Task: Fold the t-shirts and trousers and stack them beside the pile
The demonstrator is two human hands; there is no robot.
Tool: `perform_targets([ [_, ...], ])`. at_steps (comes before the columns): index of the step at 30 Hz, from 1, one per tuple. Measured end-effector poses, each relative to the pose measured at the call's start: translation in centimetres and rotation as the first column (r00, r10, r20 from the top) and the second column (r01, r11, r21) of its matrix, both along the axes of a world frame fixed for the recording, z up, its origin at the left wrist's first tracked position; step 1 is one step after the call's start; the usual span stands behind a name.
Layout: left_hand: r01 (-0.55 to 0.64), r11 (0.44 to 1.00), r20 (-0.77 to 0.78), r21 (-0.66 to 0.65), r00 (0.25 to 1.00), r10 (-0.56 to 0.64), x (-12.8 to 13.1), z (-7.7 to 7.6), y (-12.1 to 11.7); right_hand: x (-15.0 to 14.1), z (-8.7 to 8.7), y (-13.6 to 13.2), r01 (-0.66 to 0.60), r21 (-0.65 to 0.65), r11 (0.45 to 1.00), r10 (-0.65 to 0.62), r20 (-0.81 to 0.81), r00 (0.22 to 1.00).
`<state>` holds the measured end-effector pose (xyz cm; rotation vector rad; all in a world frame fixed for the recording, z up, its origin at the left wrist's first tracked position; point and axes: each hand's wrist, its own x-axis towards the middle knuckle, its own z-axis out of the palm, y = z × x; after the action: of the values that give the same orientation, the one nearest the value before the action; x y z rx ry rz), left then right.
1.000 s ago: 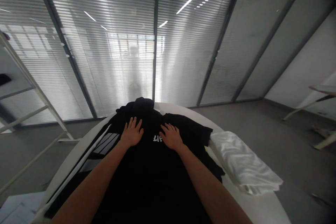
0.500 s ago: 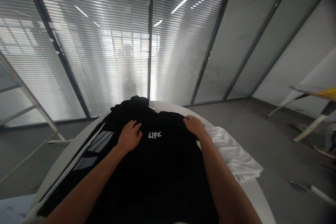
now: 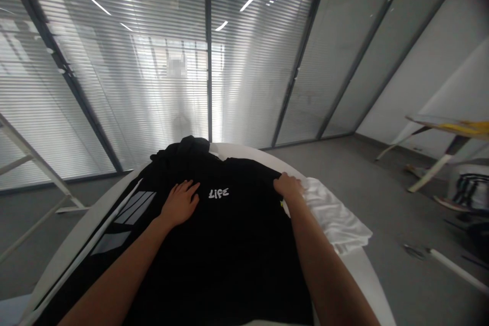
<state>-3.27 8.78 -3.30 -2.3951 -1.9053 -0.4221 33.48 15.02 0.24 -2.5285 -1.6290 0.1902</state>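
Note:
A black T-shirt with white "Life" lettering, upside down to me, lies spread on a round white table. My left hand rests flat on its chest, left of the lettering, with the fingers apart. At the shirt's far right, my right hand has its fingers curled round the sleeve edge. A white cloth lies on the table just right of that hand. Dark fabric with grey and white panels runs along the shirt's left side, and more black fabric is bunched at the back.
Glass partitions with blinds stand behind the table. On the left is a white metal frame. To the right, another table carries something yellow, with objects on the floor below it. A white bar lies on the floor at right.
My right hand has moved slightly outward, drawing the shirt's sleeve to the right. My left hand still lies on the shirt. The whole view has shifted a little.

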Motion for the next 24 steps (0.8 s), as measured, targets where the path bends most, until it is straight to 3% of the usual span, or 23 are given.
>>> perform_targets([
  [8,0.014,1.000,0.005,-0.005,1.000,-0.014,-0.1,-0.1,0.1,-1.0,0.2,-0.6,0.131,0.053,0.990,-0.130,-0.014,0.991],
  [17,0.015,1.000,0.011,-0.005,1.000,-0.015,-0.1,-0.1,0.1,-0.6,0.1,-0.4,-0.045,0.134,0.990,0.049,-0.025,0.998],
  [24,0.017,1.000,0.019,-0.006,1.000,-0.016,-0.2,-0.1,0.1,0.2,-1.0,1.4,-0.077,0.301,0.951,0.126,-0.147,0.981],
])
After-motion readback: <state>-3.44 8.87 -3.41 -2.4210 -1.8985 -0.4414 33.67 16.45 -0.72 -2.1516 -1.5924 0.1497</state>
